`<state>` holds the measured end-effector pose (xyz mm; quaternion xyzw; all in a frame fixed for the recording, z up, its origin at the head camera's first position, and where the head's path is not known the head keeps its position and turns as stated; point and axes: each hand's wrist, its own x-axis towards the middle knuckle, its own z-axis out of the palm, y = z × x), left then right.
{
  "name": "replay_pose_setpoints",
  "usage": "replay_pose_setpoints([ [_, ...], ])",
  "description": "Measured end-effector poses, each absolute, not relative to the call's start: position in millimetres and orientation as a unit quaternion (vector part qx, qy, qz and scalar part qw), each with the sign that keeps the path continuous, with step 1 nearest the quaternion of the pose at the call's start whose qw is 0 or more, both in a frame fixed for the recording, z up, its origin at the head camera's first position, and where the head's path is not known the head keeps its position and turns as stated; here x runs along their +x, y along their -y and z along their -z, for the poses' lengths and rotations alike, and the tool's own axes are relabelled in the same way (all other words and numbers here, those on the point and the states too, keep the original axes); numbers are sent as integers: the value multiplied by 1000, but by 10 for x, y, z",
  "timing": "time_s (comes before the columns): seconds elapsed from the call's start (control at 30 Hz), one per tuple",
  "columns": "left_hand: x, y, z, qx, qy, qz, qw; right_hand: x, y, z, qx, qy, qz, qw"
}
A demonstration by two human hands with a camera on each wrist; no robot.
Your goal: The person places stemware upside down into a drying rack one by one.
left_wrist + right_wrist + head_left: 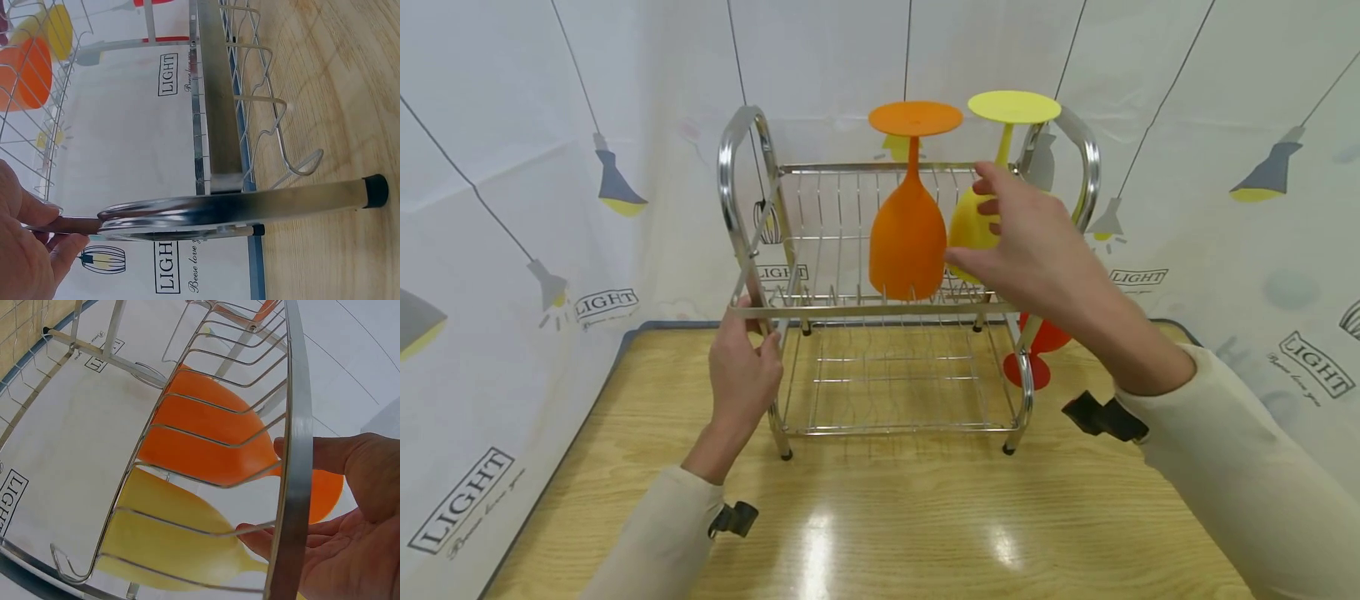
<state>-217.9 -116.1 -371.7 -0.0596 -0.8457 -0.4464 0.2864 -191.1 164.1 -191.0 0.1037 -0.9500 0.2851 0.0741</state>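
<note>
A chrome two-tier dish rack (880, 312) stands on the table. My left hand (745, 362) grips its frame at the left side; the left wrist view shows thumb and fingers (65, 253) pinching a bar. On the upper tier an orange goblet (908, 237) stands upside down, its round foot on top. To its right is a yellow goblet (966, 225), also inverted, partly hidden behind my right hand (1037, 237). That hand is spread, thumb close to the orange bowl and fingers in front of the yellow one. The right wrist view shows both bowls behind the wires.
A red goblet (1027, 371) stands low at the rack's right side, partly covered by the right forearm and frame. The wooden table (910, 517) extends in front. White printed cloth (827, 67) hangs behind and at both sides.
</note>
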Motion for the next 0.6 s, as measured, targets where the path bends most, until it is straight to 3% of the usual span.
replay_pose_setpoints([
  [0.6,-2175,1168,3741,-60,845,445,292,-1752,-2011,1981,88,940,-308,117],
])
